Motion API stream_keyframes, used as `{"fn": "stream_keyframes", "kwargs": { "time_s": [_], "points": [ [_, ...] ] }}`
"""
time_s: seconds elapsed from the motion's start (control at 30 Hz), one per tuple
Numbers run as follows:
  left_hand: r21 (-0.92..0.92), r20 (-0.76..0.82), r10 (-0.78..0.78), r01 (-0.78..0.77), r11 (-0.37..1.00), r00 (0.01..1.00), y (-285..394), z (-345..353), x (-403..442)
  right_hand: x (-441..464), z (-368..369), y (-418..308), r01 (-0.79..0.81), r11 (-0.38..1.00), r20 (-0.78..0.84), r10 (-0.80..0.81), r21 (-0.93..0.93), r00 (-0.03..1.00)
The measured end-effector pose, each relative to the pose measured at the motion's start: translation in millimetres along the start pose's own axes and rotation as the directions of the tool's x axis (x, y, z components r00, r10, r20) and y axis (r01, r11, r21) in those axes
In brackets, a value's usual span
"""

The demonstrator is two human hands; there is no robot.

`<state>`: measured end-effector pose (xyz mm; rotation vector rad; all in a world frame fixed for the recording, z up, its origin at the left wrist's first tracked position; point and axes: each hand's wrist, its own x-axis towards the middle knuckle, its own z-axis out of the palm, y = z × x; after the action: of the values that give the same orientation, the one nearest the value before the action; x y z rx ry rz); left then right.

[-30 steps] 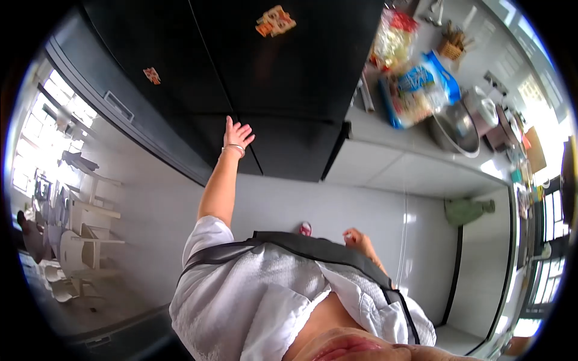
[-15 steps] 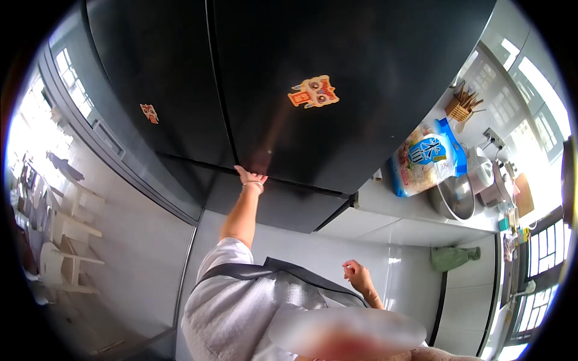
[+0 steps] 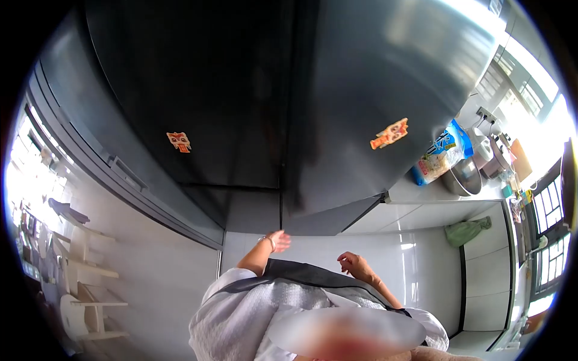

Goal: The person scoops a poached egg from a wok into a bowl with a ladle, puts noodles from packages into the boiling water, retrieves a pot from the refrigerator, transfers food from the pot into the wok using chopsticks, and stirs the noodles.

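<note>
A large black refrigerator [image 3: 223, 78] fills the upper part of the head view. Its right door [image 3: 361, 78] stands slightly ajar, its lower corner jutting out past the left door. Two orange cartoon magnets stick to the fronts: one magnet [image 3: 179, 142] on the left door, another magnet [image 3: 389, 133] on the right. Just below the ajar door's corner is my left hand [image 3: 279, 241], fingers extended, holding nothing and apart from the door; a bracelet circles the wrist. In front of my body, my right hand [image 3: 356, 266] hangs with loosely bent fingers and nothing visible in it.
On the counter at right stand a blue rice bag [image 3: 442, 153], a metal bowl [image 3: 463, 178] and a pot [image 3: 497, 155]. A green bag [image 3: 468, 231] hangs against the lower cabinet. White chairs [image 3: 78, 313] and a sliding door frame [image 3: 132, 174] are at left.
The right refrigerator door has swung outward from its shut position. My left hand has left the door's bottom edge and drawn back toward my body. My right hand stays about where it was.
</note>
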<state>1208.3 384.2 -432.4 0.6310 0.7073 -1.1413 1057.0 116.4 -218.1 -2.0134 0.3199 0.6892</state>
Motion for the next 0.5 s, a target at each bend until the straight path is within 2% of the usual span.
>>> {"fn": "stream_keyframes", "kwargs": {
  "time_s": [0.03, 0.07, 0.13, 0.2, 0.23, 0.27, 0.3, 0.33, 0.37, 0.4, 0.47, 0.5],
  "points": [
    [0.261, -0.194, 0.11, -0.057, 0.964, 0.975, 3.9, -3.5, -0.8, 2.8, -1.1, 8.9, -0.025, 0.999, 0.003, 0.025, 0.047, 1.0],
    [0.51, -0.342, 0.262, -0.056, 0.858, 0.903, 7.0, -4.4, -0.1, 4.4, -1.7, 16.1, -0.049, 0.994, 0.008, 0.049, 0.094, 0.999],
    [0.464, -0.102, 0.366, -0.282, 0.84, 0.925, 28.3, 30.0, -3.0, 0.8, -2.0, 28.9, -0.083, 0.987, -0.002, 0.084, 0.134, 0.996],
    [0.526, 0.172, 0.563, -0.558, 0.642, 0.809, 48.7, 109.9, -51.2, 1.5, -0.5, 45.9, -0.128, 0.978, -0.001, 0.13, 0.163, 0.992],
    [0.531, 0.254, 0.591, -0.621, 0.576, 0.766, 49.2, 143.5, -71.6, 0.2, -0.4, 50.5, -0.131, 0.988, -0.006, 0.131, 0.085, 0.991],
    [0.532, 0.34, 0.608, -0.68, 0.505, 0.718, 46.5, 169.6, -88.5, 2.1, 2.7, 62.9, -0.134, 0.987, -0.013, 0.135, 0.093, 0.991],
    [0.536, 0.346, 0.6, -0.677, 0.505, 0.722, 39.8, 185.5, -103.9, 5.2, 8.0, 82.4, -0.08, 0.997, -0.054, 0.079, -0.022, 0.995],
    [0.636, 0.439, 0.586, -0.696, 0.332, 0.681, 34.4, 198.5, -117.3, 4.0, 12.9, 96.5, -0.03, 0.99, -0.089, 0.018, -0.138, 0.996],
    [0.7, 0.533, 0.55, -0.7, 0.14, 0.644, 30.9, 207.4, -125.9, -1.3, 17.1, 101.4, -0.037, 0.991, -0.099, 0.024, -0.129, 0.995],
    [0.701, 0.54, 0.538, -0.699, 0.138, 0.647, 27.8, 211.3, -129.9, -6.0, 21.4, 105.7, -0.09, 0.99, -0.126, 0.076, -0.11, 0.989],
    [0.734, 0.665, 0.337, -0.666, -0.134, 0.666, 22.9, 218.2, -141.3, -14.4, 30.9, 116.4, -0.146, 0.986, -0.159, 0.132, -0.076, 0.978],
    [0.721, 0.693, 0.242, -0.665, -0.195, 0.679, 21.9, 223.5, -148.2, -16.1, 36.1, 127.5, -0.219, 0.975, -0.147, 0.212, -0.034, 0.966]
  ]
}}
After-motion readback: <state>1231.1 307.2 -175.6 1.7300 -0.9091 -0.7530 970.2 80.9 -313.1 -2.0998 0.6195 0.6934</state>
